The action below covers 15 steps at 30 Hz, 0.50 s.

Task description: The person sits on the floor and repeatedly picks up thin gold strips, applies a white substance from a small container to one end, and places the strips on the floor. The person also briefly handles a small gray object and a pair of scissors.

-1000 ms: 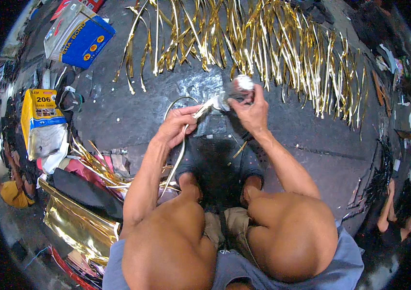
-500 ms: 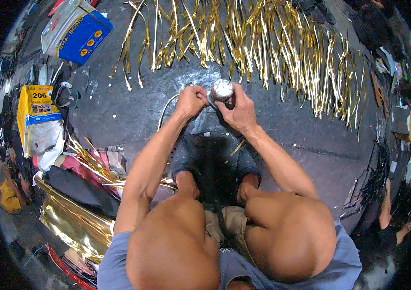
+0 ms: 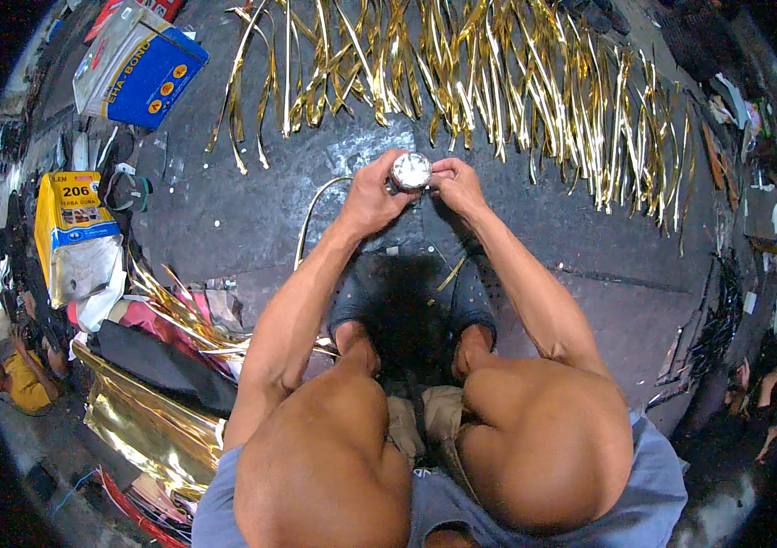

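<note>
My left hand [image 3: 373, 194] is wrapped around a short cylinder with a round, silvery-white mottled top [image 3: 410, 171], held upright above the dark work surface. At the cylinder's right side, my right hand [image 3: 458, 186] is closed in a pinch; what lies between its fingertips is too small to make out. A thin pale strip [image 3: 308, 216] curves up from beside my left forearm toward my left hand. Where it ends is hidden by the hand. Beyond both hands, long shiny gold strips [image 3: 489, 82] lie spread across the surface.
At the left stand a blue-and-white can [image 3: 147, 78] and a yellow-and-blue one [image 3: 78, 219]. Closer in lie a tape roll [image 3: 127, 190], a bundle of gold strips [image 3: 189, 309] and a gold sheet [image 3: 147, 420]. Another person in yellow [image 3: 28, 379] is at the far left.
The cylinder has passed from my right hand's grip to my left hand's and shifted slightly left. My right hand now pinches at its right side.
</note>
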Each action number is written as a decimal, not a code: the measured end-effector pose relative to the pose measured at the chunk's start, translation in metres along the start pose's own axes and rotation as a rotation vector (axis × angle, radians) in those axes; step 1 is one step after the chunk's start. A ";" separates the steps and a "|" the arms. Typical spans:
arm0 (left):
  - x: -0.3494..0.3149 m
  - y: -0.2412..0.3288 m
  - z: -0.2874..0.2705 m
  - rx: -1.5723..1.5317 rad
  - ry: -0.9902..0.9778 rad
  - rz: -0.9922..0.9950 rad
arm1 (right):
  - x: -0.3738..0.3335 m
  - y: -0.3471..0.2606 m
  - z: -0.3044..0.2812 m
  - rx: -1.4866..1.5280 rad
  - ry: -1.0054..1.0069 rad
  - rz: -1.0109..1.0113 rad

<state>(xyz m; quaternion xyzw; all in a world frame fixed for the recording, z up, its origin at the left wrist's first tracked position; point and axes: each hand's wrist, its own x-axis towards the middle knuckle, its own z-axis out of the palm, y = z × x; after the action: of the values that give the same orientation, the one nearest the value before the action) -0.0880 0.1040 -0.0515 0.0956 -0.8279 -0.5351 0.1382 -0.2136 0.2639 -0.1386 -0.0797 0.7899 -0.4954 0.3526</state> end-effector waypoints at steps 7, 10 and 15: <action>-0.016 -0.008 -0.009 0.091 0.025 -0.006 | -0.041 -0.065 -0.004 0.709 0.023 0.287; -0.023 -0.007 -0.012 0.132 0.045 0.020 | -0.090 -0.138 -0.046 0.843 -0.008 0.103; -0.010 0.005 -0.008 0.022 0.050 -0.041 | -0.151 -0.194 -0.125 0.815 -0.085 -0.080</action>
<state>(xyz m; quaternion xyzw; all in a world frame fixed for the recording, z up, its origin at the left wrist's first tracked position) -0.0756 0.1024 -0.0449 0.1272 -0.8280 -0.5261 0.1467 -0.2249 0.3301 0.1283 0.0158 0.5100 -0.7773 0.3680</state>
